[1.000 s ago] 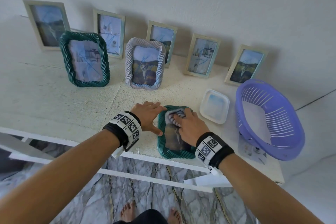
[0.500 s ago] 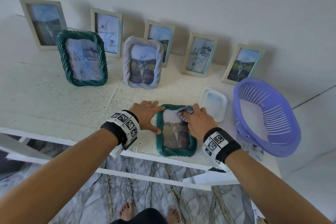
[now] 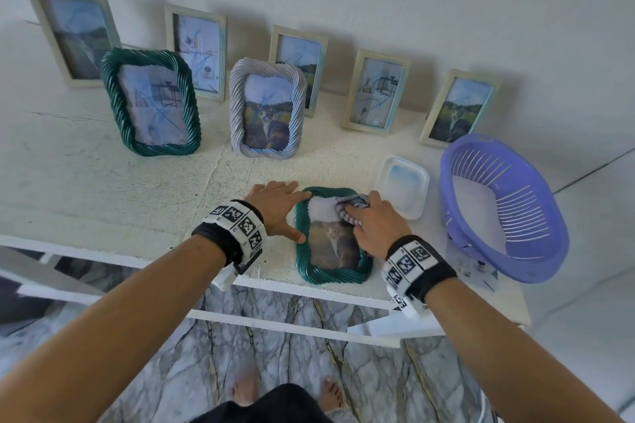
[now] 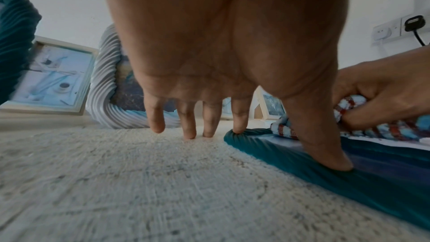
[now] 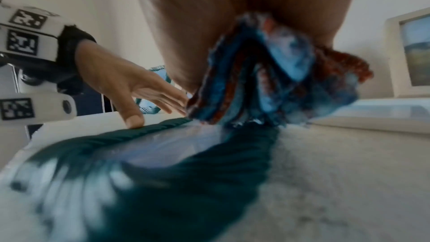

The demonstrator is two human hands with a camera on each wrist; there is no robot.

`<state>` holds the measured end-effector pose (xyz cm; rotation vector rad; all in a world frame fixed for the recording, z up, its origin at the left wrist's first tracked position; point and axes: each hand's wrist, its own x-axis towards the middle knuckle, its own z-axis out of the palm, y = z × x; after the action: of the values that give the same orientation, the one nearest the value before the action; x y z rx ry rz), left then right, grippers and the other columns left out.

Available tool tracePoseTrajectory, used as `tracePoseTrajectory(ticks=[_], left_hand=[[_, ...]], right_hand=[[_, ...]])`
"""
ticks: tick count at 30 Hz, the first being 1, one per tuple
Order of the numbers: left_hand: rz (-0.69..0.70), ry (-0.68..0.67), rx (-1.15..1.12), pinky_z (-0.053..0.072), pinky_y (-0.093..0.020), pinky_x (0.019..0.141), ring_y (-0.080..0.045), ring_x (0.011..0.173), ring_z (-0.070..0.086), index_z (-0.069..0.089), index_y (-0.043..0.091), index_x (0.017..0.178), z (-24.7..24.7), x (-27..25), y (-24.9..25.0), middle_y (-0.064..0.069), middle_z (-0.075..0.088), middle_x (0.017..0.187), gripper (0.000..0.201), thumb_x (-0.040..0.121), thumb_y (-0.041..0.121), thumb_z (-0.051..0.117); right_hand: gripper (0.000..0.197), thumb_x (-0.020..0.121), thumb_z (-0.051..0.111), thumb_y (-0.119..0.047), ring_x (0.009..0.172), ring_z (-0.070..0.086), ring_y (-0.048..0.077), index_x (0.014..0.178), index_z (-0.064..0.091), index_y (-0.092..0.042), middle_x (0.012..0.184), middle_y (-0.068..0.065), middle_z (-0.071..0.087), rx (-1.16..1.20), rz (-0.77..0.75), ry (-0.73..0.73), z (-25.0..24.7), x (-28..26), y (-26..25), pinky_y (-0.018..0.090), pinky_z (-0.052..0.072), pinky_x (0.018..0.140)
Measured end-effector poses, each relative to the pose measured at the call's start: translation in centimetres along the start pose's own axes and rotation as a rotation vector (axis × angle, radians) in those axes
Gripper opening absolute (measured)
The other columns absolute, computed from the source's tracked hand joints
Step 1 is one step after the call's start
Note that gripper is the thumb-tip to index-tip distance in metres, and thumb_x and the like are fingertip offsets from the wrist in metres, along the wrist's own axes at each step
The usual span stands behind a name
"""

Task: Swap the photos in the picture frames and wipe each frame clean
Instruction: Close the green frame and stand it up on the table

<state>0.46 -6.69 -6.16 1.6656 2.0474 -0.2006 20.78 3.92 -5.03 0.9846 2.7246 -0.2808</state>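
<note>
A dark green twisted-rim frame [image 3: 332,274] [image 4: 349,178] [image 5: 186,187] with a cat photo lies flat near the table's front edge. My left hand [image 3: 278,209] [image 4: 209,113] is spread flat, its thumb and forefinger pressing on the frame's left rim. My right hand [image 3: 372,225] grips a bunched blue, white and red cloth [image 3: 350,205] [image 4: 353,126] [image 5: 279,80] against the glass at the frame's upper right corner. Behind stand a second green frame [image 3: 151,103] and a pale lilac frame [image 3: 268,110] with a cat photo.
Several plain pale frames [image 3: 196,51] lean on the wall at the back. A white shallow dish [image 3: 402,185] sits just right of the flat frame, and a purple slotted basket [image 3: 501,209] stands at the table's right end. The table's front edge [image 3: 103,251] runs under my wrists.
My right hand has slid the cloth from the middle of the glass up and right to the frame's top right corner. The left hand has stayed in place.
</note>
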Motion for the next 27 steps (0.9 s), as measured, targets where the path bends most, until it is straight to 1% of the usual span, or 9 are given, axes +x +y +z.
tracePoseTrajectory(ticks=[3, 7, 9, 13, 15, 19, 22, 24, 27], left_hand=[[0.002, -0.002, 0.018, 0.014, -0.051, 0.119, -0.027, 0.149, 0.011, 0.011, 0.031, 0.155, 0.0, 0.3, 0.0, -0.004, 0.006, 0.164, 0.103, 0.075, 0.072, 0.062], [0.001, 0.000, 0.014, 0.013, -0.052, 0.119, -0.027, 0.149, 0.010, 0.011, 0.032, 0.155, 0.1, 0.3, -0.1, -0.004, 0.006, 0.164, 0.103, 0.075, 0.072, 0.062], [0.001, 0.000, 0.018, 0.012, -0.052, 0.119, -0.027, 0.149, 0.010, 0.011, 0.032, 0.155, 0.1, 0.3, -0.1, -0.004, 0.006, 0.164, 0.103, 0.075, 0.072, 0.062], [-0.001, -0.001, 0.025, 0.010, -0.051, 0.120, -0.027, 0.150, 0.009, 0.011, 0.031, 0.155, 0.1, 0.2, 0.1, -0.004, 0.006, 0.164, 0.102, 0.076, 0.071, 0.062], [-0.002, 0.000, 0.025, 0.009, -0.051, 0.120, -0.026, 0.150, 0.009, 0.011, 0.031, 0.155, 0.1, 0.1, 0.2, -0.004, 0.006, 0.164, 0.101, 0.077, 0.071, 0.062], [-0.001, 0.002, 0.014, 0.009, -0.053, 0.119, -0.026, 0.150, 0.007, 0.010, 0.031, 0.155, 0.1, -0.1, 0.1, -0.004, 0.005, 0.164, 0.101, 0.077, 0.069, 0.062], [0.003, 0.000, 0.016, 0.009, -0.053, 0.119, -0.026, 0.150, 0.007, 0.011, 0.032, 0.155, 0.0, -0.1, 0.1, -0.003, 0.005, 0.164, 0.100, 0.077, 0.070, 0.062], [0.003, 0.002, 0.018, 0.009, -0.053, 0.119, -0.026, 0.150, 0.007, 0.011, 0.032, 0.155, 0.0, 0.0, 0.1, -0.003, 0.004, 0.164, 0.100, 0.077, 0.070, 0.061], [-0.002, 0.004, 0.017, 0.009, -0.053, 0.119, -0.026, 0.150, 0.007, 0.010, 0.032, 0.155, 0.1, 0.0, 0.1, -0.003, 0.005, 0.164, 0.100, 0.077, 0.071, 0.061]], right_hand=[[0.045, 0.095, 0.046, -0.024, 0.111, 0.043, 0.029, 0.140, 0.044, -0.020, 0.131, 0.011, 0.032, -0.002, -0.007, 0.006, 0.5, -0.4, -1.2, 0.041, 0.048, 0.094], [0.047, 0.094, 0.046, -0.026, 0.116, 0.039, 0.028, 0.141, 0.043, -0.033, 0.133, 0.008, 0.031, -0.005, -0.180, -0.089, 1.4, -3.6, -1.3, 0.044, 0.050, 0.091], [0.047, 0.094, 0.045, -0.026, 0.116, 0.040, 0.028, 0.140, 0.044, -0.036, 0.132, 0.008, 0.033, -0.038, -0.175, -0.078, 0.9, -3.3, -0.4, 0.043, 0.050, 0.090], [0.046, 0.095, 0.045, -0.024, 0.112, 0.043, 0.029, 0.141, 0.043, -0.021, 0.135, 0.012, 0.031, -0.161, -0.074, -0.008, -0.2, -0.5, -0.6, 0.038, 0.051, 0.090], [0.049, 0.095, 0.046, -0.026, 0.114, 0.041, 0.030, 0.143, 0.039, -0.019, 0.136, 0.014, 0.029, -0.161, -0.060, 0.000, 0.1, 0.5, -1.8, 0.038, 0.050, 0.090], [0.049, 0.095, 0.047, -0.026, 0.120, 0.037, 0.031, 0.143, 0.039, -0.024, 0.136, 0.012, 0.029, -0.102, -0.158, -0.057, 0.9, -1.4, -3.8, 0.042, 0.051, 0.090], [0.047, 0.094, 0.047, -0.025, 0.116, 0.039, 0.030, 0.140, 0.042, -0.033, 0.131, 0.010, 0.034, -0.124, -0.251, -0.099, 0.7, -3.3, -2.2, 0.042, 0.051, 0.085], [0.046, 0.094, 0.046, -0.026, 0.113, 0.041, 0.028, 0.139, 0.043, -0.035, 0.131, 0.009, 0.035, -0.154, -0.211, -0.102, 0.0, -3.1, -0.6, 0.041, 0.051, 0.085], [0.046, 0.095, 0.045, -0.025, 0.113, 0.042, 0.029, 0.141, 0.042, -0.026, 0.135, 0.011, 0.033, -0.229, -0.097, -0.047, -0.6, -1.2, -0.4, 0.039, 0.051, 0.086]])
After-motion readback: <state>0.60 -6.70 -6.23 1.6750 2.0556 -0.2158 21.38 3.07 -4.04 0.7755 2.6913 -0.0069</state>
